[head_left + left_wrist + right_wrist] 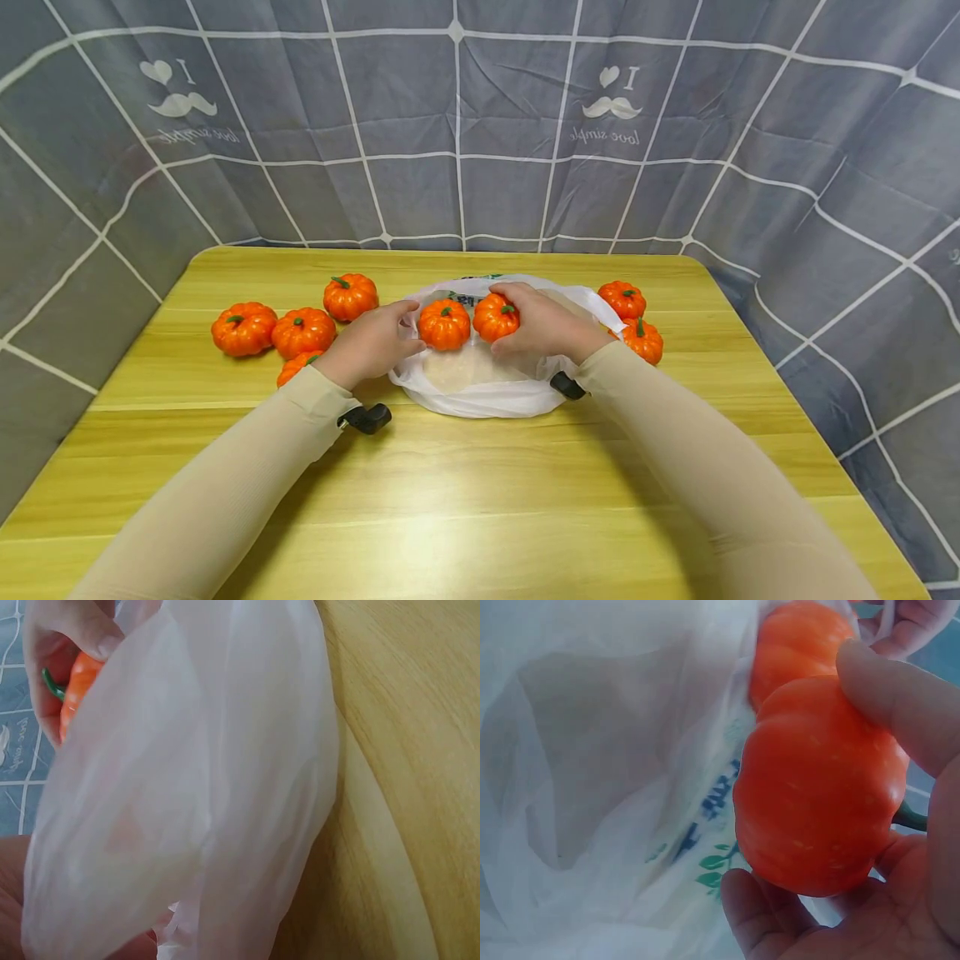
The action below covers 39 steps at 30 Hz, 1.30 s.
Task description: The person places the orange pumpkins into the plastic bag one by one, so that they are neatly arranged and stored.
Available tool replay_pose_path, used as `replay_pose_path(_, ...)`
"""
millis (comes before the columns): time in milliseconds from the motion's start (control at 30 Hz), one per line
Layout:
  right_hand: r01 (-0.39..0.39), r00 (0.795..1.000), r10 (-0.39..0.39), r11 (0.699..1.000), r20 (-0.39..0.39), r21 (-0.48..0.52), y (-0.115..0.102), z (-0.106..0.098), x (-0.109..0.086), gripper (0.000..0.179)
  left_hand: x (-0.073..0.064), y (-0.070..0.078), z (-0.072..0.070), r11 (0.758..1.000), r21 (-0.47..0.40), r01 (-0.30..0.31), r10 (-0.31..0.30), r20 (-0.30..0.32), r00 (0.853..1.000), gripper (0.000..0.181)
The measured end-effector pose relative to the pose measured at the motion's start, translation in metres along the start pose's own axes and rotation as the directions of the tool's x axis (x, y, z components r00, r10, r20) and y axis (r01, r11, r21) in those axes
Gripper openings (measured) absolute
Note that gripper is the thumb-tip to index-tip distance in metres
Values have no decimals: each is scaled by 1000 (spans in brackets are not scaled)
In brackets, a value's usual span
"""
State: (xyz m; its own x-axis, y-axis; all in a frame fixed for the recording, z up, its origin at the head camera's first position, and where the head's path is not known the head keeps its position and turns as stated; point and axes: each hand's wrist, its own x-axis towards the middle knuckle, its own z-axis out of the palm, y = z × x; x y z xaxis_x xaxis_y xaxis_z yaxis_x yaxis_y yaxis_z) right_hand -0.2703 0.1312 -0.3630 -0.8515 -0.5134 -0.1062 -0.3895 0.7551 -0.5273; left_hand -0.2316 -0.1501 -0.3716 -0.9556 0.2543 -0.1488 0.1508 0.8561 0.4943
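A white translucent plastic bag [487, 402] lies with its mouth spread wide on the table. My right hand [543, 321] grips a small orange pumpkin [495, 317] over the bag's opening, thumb and fingers around its sides; its green stem shows in the right wrist view. Beside it, a second pumpkin [445, 324] sits within the bag's mouth, close to my left hand. That left hand [378, 342] pinches the bag's left rim; the bag covers much of it in the left wrist view [11, 889]. Green and dark print marks the bag's inside.
Left of the bag are several more pumpkins [303, 332], one partly behind the left forearm. Two pumpkins [622, 300] stand at the right, the nearer one partly hidden by the right arm. A grey checked curtain [495, 200] hangs around the wooden table [420, 500].
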Motion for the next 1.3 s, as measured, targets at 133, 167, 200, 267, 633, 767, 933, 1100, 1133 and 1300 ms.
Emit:
replay_pose_path(133,-14,1000,14,1000,15,-12,4,4,6,99,1,1,1,1000,0,-6,6,-2,1000,74)
replay_pose_path(167,-18,1000,18,1000,18,-13,5,4,7,99,1,1,1,1000,3,-8,8,-3,1000,74)
replay_pose_path(200,-22,1000,22,1000,21,-14,5,5,8,100,1,1,2,1000,7,-10,10,-6,1000,74)
replay_pose_path(267,-28,999,28,1000,28,-9,6,7,10,99,1,1,2,1000,11,-13,13,-10,1000,73)
replay_pose_path(633,-89,995,89,996,48,-3,7,15,16,102,2,0,3,1000,17,-20,20,-12,1000,74)
replay_pose_path(767,-110,993,110,994,48,-2,7,17,17,102,2,0,2,1000,19,-22,22,-13,1000,74)
replay_pose_path(933,-90,995,91,996,42,-18,8,19,18,103,2,-1,3,999,22,-23,23,-11,1000,73)
replay_pose_path(1100,-100,994,100,995,36,-8,8,20,19,106,1,0,2,999,27,-23,23,-14,1000,73)
replay_pose_path(1133,-104,994,104,995,36,-3,8,20,20,107,1,0,2,999,28,-23,23,-14,1000,73)
replay_pose_path(1300,-113,993,112,994,28,9,10,22,21,109,0,2,1,999,34,-21,22,-16,1000,72)
